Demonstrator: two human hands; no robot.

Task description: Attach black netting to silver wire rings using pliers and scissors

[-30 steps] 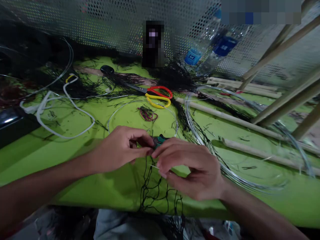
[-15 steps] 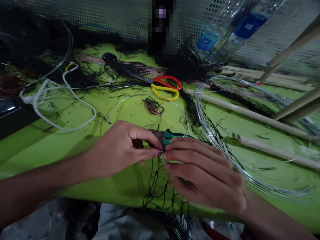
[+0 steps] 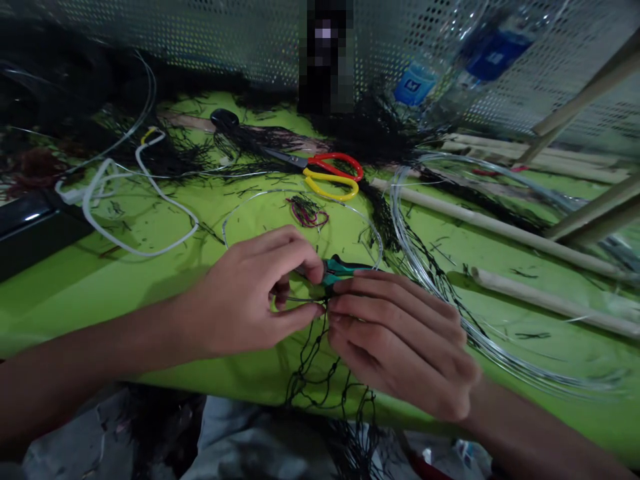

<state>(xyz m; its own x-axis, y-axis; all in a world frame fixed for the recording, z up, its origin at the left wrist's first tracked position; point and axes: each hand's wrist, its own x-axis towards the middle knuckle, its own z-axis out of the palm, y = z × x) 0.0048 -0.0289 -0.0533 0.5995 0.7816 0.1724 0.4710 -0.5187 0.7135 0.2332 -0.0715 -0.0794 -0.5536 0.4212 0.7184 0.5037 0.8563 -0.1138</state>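
Note:
My left hand (image 3: 250,293) is partly closed at centre. Its thumb and index fingertips are apart, and its curled lower fingers are round a thin wire loop (image 3: 302,299), whose arc stands up behind both hands. My right hand (image 3: 400,340) is closed, pinching the wire loop and the top of a black net (image 3: 320,353) between thumb and fingertips. The exact grip is hidden behind the fingers. From the pinch, the net hangs down over the table edge. Just behind the fingertips lie green-handled pliers (image 3: 345,267), partly covered by my hands.
Scissors (image 3: 333,177) with red and yellow handles lie beyond the hands. A white cord (image 3: 120,248) is at left. To the right are a wire coil (image 3: 417,250) and wooden sticks (image 3: 500,223). Plastic bottles (image 3: 415,83) stand at the back on the green table (image 3: 150,287).
My left thumb and index finger have parted from their pinch beside the right fingertips, exposing the wire between them. My right hand keeps its pinch, shifted slightly left.

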